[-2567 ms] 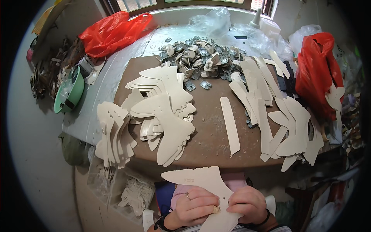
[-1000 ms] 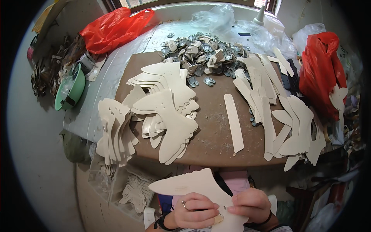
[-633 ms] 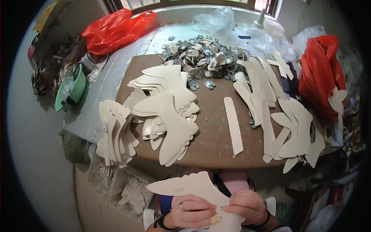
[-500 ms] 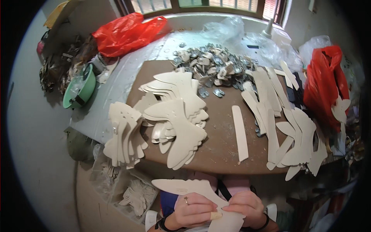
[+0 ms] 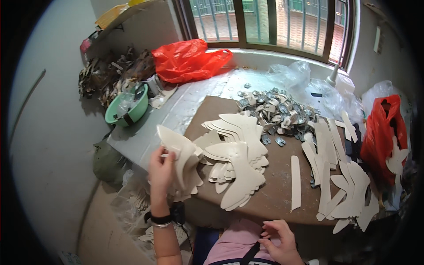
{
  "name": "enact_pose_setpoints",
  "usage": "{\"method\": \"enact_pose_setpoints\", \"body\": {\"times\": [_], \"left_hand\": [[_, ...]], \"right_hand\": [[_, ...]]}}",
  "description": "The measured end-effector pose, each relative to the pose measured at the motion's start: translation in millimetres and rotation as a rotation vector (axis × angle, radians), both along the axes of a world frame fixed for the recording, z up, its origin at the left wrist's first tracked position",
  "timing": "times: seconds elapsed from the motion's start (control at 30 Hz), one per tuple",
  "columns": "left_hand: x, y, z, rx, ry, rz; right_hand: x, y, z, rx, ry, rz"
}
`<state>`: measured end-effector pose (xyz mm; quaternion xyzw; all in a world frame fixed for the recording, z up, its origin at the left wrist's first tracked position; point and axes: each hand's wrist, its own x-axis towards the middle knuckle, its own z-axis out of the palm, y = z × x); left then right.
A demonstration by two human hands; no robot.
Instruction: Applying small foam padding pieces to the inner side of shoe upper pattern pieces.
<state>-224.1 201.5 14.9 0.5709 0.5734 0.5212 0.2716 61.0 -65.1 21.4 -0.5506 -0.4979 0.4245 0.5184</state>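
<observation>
The left hand pinched a cream piece by the left edge of the table; the right hand, loosely spread, held nothing above the lap. Cutouts lay stacked nearby, others farther right; which were finished was unclear.

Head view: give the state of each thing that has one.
Left hand, touching cream cut-out
Right hand, empty, fingers curled
Middle cut-outs, stacked unevenly
Lone strip, lying flat
Metal pieces, heaped
Left red bag, crumpled
Right red bag, upright
Green basin, tilted, holding clear plastic
White nozzle, pointing up
</observation>
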Motion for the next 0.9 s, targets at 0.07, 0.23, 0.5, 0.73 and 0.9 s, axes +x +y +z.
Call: {"method": "enact_pose_setpoints", "body": {"times": [0.07,0.23,0.5,0.73,0.9], "left_hand": [[-5,9,-26,0.091,0.254,0.031],[-3,-2,-28,0.187,0.335,0.103],[30,-60,-12,0.199,0.473,0.227],[143,-101,-8,0.117,0.286,-0.526],[194,-129,-19,0.061,0.273,-0.731]], "right_hand": [[2,2,0,0.028,-0.037,0.007],[5,6,5,-0.004,-0.102,-0.01],[14,24,-4,-0.002,-0.246,0.086],[68,49,10,0.078,-0.641,-0.136],[110,158,-1,0.185,-0.881,-0.141]]}}
